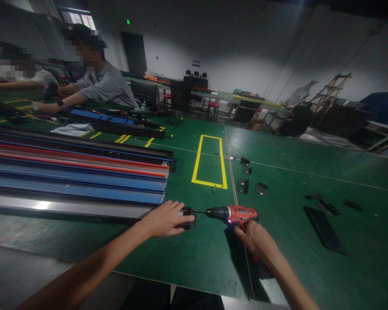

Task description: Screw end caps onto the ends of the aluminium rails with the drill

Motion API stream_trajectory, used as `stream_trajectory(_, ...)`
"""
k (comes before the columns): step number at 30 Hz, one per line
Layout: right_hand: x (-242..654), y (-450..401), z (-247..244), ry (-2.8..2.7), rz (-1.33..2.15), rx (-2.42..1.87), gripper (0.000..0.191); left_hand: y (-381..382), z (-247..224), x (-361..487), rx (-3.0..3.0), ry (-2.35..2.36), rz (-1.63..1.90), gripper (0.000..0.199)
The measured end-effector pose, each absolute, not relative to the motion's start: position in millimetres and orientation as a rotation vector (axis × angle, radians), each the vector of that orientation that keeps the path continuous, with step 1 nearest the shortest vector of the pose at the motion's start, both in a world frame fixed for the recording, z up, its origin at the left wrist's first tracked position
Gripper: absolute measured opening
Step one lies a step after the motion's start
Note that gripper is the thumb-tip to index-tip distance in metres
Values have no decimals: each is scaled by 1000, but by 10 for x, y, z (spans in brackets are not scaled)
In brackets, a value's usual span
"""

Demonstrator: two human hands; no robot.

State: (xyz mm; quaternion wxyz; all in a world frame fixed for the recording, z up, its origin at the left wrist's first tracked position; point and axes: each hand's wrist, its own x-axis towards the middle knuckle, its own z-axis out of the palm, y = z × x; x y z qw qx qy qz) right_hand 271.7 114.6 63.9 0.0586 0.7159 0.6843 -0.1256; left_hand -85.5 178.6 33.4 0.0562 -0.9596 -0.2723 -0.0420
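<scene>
My right hand [254,239] is closed around the handle of a red and black cordless drill [242,214], its lamp lit. The drill lies level, and its long bit points left at the black end piece [190,220] of a silver and black metal rail [126,211]. Whether the bit sits in a screw there is too small to tell. Over that same rail end, my left hand [166,219] grips from above, fingers across the top and thumb on the near side. Part of the end piece is hidden under it.
Behind the rail lie several blue, orange and black rails [84,172]. Yellow tape [196,165] marks a rectangle on the green table [181,258]. Small black brackets [243,185] and a flat black plate [325,230] lie at right. Two people [100,86] work at the far left.
</scene>
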Motion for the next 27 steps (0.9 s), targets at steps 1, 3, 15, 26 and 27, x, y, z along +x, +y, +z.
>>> stream_trajectory(1,2720,1145,630,2094,-362,2152,49,1786,336,-855,-2914,-824,-129,50)
stream_trajectory(3,2720,1143,618,2098,-355,2168,48,1786,338,-855,-2921,-826,-151,48)
stream_trajectory(15,2670,1141,671,2041,-525,2369,40,1760,439,-819,-2919,-846,-31,51)
stream_trajectory(26,2701,1144,610,2049,-479,2329,45,1779,345,-869,-2937,-857,-79,51)
stream_trajectory(27,2704,1144,605,2040,-486,2333,45,1780,336,-874,-2941,-861,-98,50)
